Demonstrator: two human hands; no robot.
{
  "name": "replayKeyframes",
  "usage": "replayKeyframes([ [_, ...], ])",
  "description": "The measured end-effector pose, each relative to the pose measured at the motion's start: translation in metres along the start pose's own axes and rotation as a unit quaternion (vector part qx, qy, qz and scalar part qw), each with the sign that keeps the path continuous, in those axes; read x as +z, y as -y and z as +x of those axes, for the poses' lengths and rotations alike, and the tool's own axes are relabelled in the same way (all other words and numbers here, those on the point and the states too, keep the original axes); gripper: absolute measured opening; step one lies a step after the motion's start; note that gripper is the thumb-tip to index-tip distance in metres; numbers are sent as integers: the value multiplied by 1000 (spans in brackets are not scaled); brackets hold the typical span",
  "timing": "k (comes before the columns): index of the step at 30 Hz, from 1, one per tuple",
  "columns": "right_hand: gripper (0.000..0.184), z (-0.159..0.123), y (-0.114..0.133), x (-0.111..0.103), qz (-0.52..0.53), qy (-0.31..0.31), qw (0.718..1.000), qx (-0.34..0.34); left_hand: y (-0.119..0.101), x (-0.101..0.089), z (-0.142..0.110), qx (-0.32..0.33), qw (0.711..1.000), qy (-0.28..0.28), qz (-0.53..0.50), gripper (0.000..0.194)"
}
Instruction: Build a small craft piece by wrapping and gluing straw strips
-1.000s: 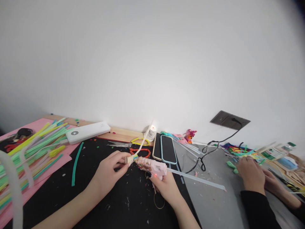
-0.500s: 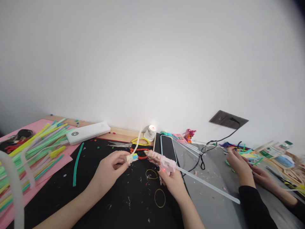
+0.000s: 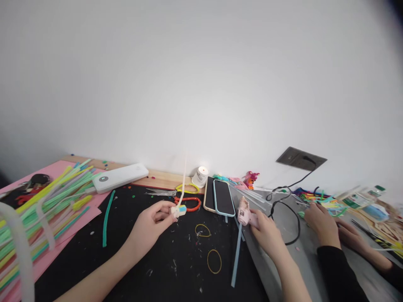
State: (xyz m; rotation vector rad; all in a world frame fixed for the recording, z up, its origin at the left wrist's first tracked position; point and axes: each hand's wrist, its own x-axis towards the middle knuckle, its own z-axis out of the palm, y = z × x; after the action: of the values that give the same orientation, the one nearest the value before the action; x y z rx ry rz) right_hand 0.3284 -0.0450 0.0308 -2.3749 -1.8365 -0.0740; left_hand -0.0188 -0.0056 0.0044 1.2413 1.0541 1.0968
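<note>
My left hand [image 3: 154, 224] pinches a small cream-coloured craft piece [image 3: 178, 211] with a blue and yellow patch and a thin pale stem standing up from it. My right hand [image 3: 264, 230] is wrapped around the handle of a pink hot glue gun [image 3: 243, 210], whose nozzle points away toward the wall. A long translucent glue stick [image 3: 236, 260] sticks out of its back end toward me. Scissors with yellow handles [image 3: 179, 191] and a red-handled tool [image 3: 192, 204] lie just beyond my left hand. Two phones [image 3: 224, 197] lie between the hands, farther back.
Pipe cleaners [image 3: 53, 209] cover pink paper at left, near a white device [image 3: 121, 178]. Rubber bands [image 3: 214, 261] lie on the black mat. A paper cup [image 3: 200, 177] stands by the wall. A black cord [image 3: 297, 226] runs to the wall socket [image 3: 300, 161]. Another person's hands [image 3: 324, 224] work at right.
My right hand has moved the glue gun right, away from the craft piece, and turned its nozzle toward the wall. My left hand still holds the piece, shifted slightly right.
</note>
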Motion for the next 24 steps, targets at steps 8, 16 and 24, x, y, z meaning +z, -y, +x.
replayKeyframes([
  [8,55,16,-14,-2,-97,62,989,93,-6,4,-4,13,1000,7,16,25],
  [16,41,4,73,-31,237,-66,962,-119,-7,7,-8,66,995,41,67,16],
  [24,14,-12,177,-22,535,19,827,-172,-10,4,-12,112,983,75,122,17],
])
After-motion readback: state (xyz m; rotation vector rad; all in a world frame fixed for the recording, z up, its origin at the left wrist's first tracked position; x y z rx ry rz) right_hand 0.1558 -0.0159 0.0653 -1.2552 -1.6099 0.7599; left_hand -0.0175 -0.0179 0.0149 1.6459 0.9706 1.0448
